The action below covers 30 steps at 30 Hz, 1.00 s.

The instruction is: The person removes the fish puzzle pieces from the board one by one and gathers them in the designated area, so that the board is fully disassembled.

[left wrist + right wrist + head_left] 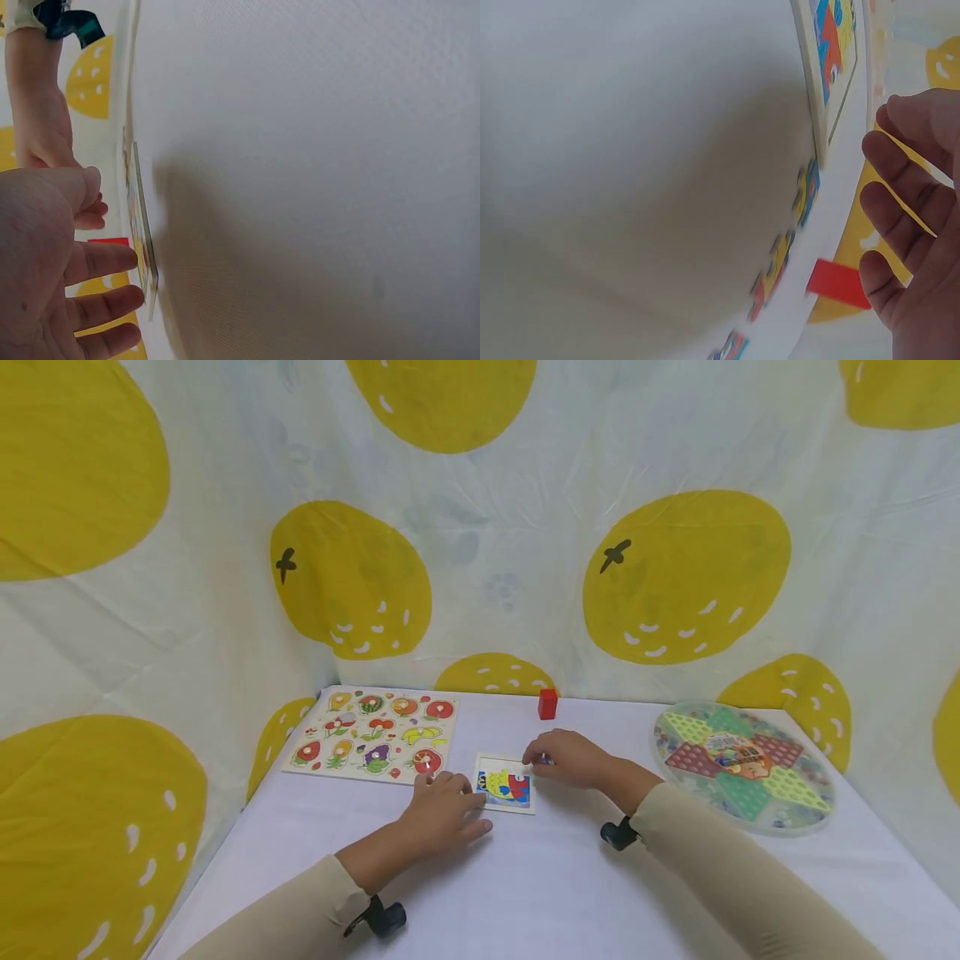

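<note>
Two beige sleeves point(742, 868) are being held out over a white table point(540, 893), toward one framed puzzle point(507, 788) at its middle.
Its picture's red end is being pointed right; which side is longer cannot be told. Near the right hand point(573, 757), loosely bent with nothing visibly gripped, at least three loose pieces point(807, 195) are being seen. The left hand point(444, 817) is being held spread by the puzzle's left edge.

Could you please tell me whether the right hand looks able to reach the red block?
Probably yes: the red block stands just beyond the right hand, with nothing tall visible between them.
</note>
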{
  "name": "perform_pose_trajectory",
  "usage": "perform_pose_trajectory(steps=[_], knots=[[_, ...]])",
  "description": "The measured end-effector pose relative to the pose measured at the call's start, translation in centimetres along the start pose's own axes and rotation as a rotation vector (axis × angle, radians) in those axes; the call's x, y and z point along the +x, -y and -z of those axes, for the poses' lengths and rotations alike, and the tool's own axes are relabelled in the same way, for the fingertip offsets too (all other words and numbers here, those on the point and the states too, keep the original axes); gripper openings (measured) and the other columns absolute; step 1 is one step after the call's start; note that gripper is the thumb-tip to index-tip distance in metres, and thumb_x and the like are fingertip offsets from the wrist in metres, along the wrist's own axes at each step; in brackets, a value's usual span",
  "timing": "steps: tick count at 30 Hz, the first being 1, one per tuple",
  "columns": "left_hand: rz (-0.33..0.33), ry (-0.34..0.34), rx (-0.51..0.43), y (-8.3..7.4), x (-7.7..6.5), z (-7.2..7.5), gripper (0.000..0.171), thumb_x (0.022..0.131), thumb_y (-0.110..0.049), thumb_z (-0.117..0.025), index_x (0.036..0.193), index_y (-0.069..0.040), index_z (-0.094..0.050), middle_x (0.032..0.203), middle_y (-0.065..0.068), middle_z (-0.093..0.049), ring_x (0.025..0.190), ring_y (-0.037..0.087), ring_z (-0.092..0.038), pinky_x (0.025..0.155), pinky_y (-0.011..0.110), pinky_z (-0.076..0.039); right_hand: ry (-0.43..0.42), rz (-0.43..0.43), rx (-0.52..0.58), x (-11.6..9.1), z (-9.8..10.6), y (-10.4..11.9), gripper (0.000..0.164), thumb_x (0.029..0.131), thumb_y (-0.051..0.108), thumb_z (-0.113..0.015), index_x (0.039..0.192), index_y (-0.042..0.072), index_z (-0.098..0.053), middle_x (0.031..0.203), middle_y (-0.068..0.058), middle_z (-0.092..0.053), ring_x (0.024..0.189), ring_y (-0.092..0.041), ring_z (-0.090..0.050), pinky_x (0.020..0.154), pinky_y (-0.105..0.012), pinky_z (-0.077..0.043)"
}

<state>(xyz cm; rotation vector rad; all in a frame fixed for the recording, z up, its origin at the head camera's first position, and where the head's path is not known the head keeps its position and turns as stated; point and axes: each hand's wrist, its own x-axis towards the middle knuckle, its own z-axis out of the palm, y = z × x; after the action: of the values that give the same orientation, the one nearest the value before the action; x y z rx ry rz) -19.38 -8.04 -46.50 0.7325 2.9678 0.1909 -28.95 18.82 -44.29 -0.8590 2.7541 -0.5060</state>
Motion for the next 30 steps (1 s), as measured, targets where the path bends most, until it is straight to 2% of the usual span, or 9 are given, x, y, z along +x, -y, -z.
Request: perform_pose_trajectory(steps=[6, 13, 19, 30], knots=[[0.000, 0.023, 0.017, 0.2, 0.0, 0.0, 0.055, 0.098, -0.064, -0.067, 0.139, -0.028, -0.073, 0.128, 0.002, -0.065, 0.121, 0.024, -0.055, 0.102, 0.057, -0.038, 0.029, -0.025, 0.041, 1.6, -0.9, 1.4, 0.025, 0.099, 0.027, -0.079, 0.123, 0.023, -0.079, 0.110, 0.010, -0.071, 0.107, -0.015, -0.065, 0.094, -0.038, -0.057], [0.002, 0.024, 0.028, 0.4, 0.0, -0.4, 0.056, 0.098, -0.066, -0.066, 0.139, -0.029, -0.074, 0.128, 0.001, -0.066, 0.122, 0.023, -0.056, 0.099, 0.055, -0.039, 0.056, -0.031, 0.069, 3.6, -1.7, 2.8, 0.028, 0.100, 0.029, -0.076, 0.128, 0.024, -0.078, 0.119, 0.008, -0.072, 0.119, -0.018, -0.064, 0.100, -0.039, -0.056], [-0.011, 0.026, 0.023, 0.5, 0.1, -0.5, 0.053, 0.099, -0.064, -0.066, 0.138, -0.030, -0.075, 0.126, 0.000, -0.067, 0.119, 0.021, -0.055, 0.097, 0.053, -0.039, 0.088, -0.044, 0.077, 4.5, -2.7, 3.8, 0.029, 0.099, 0.028, -0.077, 0.128, 0.024, -0.079, 0.129, 0.005, -0.071, 0.127, -0.021, -0.062, 0.107, -0.045, -0.052], [-0.033, 0.061, 0.024, 0.5, 0.3, 0.1, 0.054, 0.101, -0.063, -0.065, 0.139, -0.027, -0.075, 0.124, -0.001, -0.067, 0.117, 0.019, -0.055, 0.100, 0.054, -0.037, 0.071, -0.012, 0.061, 4.8, -3.5, 4.3, 0.027, 0.097, 0.021, -0.081, 0.124, 0.024, -0.081, 0.116, 0.009, -0.071, 0.113, -0.015, -0.065, 0.102, -0.039, -0.054]])
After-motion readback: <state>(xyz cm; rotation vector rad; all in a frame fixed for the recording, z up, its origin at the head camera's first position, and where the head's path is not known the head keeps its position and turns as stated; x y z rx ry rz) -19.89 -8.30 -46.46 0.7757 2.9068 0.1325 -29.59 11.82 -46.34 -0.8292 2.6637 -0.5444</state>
